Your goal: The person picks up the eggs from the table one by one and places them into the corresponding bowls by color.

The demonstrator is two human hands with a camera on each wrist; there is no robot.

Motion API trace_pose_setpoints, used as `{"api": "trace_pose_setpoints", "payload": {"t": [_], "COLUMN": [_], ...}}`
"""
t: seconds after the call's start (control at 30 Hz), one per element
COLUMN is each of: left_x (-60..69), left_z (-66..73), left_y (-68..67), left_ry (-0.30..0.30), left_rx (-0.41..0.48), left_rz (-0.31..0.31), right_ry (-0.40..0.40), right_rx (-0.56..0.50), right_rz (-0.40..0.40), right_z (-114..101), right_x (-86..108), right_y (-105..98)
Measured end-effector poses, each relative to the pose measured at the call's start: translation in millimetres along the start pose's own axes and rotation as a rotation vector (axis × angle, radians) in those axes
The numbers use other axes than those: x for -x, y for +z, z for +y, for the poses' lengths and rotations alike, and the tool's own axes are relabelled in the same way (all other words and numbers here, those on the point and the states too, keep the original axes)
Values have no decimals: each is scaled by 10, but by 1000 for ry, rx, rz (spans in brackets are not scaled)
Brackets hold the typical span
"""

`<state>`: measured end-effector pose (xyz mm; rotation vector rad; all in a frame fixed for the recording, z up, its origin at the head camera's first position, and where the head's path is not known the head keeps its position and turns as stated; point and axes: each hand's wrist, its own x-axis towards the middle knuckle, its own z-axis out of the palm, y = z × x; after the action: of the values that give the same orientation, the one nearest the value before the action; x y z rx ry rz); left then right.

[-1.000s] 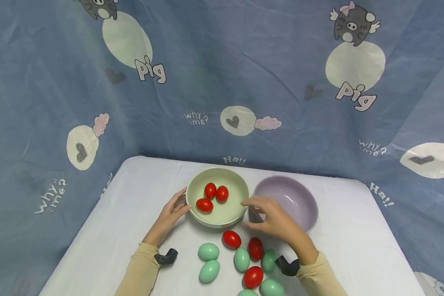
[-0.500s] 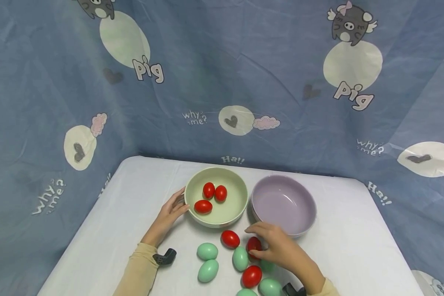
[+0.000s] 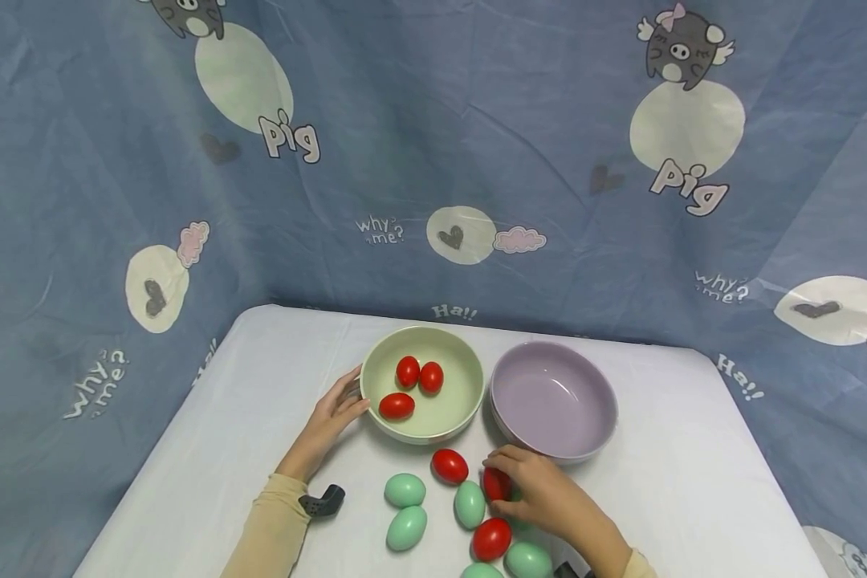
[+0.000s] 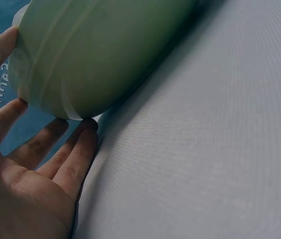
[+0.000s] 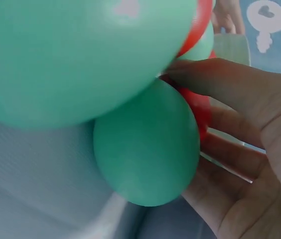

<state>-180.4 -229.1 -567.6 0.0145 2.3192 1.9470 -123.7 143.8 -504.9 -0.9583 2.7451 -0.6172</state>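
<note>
The left hand point(image 3: 332, 416) touches the left side of a pale green bowl point(image 3: 465, 401), its fingers spread and fairly straight along the outer wall point(image 4: 95, 55). Inside that bowl lie three red eggs point(image 3: 408, 372). In front of the purple bowl point(image 3: 555, 401), the right hand point(image 3: 545, 494) has its fingers and thumb about another red egg point(image 3: 495, 485), which rests among the loose eggs. Close up in the right wrist view, that red egg point(image 5: 200, 112) shows partly behind a green egg point(image 5: 148, 149). The right hand covers most of this green egg in the head view.
Two more red eggs point(image 3: 449, 466) and several green eggs point(image 3: 407, 528) lie loose on the white tabletop point(image 3: 188, 482). The purple bowl stands just right of the pale green one. A blue printed curtain point(image 3: 376, 160) hangs behind the table.
From beside the bowls' rims, the right hand has come down toward the front of the table and closed its fingers about a red egg. The left hand stays at the green bowl.
</note>
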Motion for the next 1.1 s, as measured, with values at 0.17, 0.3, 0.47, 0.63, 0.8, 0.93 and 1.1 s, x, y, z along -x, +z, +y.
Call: {"api": "trace_pose_setpoints", "payload": {"t": [0.17, 0.3, 0.47, 0.63, 0.8, 0.93, 1.1], "left_x": [-1, 0, 0, 0, 2, 0, -1], "left_z": [-6, -3, 0, -2, -4, -8, -17], "left_y": [-1, 2, 1, -1, -4, -9, -17], "left_ry": [7, 5, -3, -1, 3, 7, 10], "left_rx": [8, 9, 2, 6, 13, 23, 28], "left_rz": [-7, -8, -3, -6, -13, -17, -18], "right_ry": [-17, -26, -38, -31, -17, -15, -37], "right_rx": [-3, 3, 10, 9, -5, -10, -32], "right_rz": [4, 16, 25, 22, 21, 32, 38], "right_z": [20, 31, 31, 17, -8, -27, -66], "right_x": [-4, 0, 3, -3, -6, -7, -19], "right_y": [24, 34, 37, 20, -22, -55, -125]}}
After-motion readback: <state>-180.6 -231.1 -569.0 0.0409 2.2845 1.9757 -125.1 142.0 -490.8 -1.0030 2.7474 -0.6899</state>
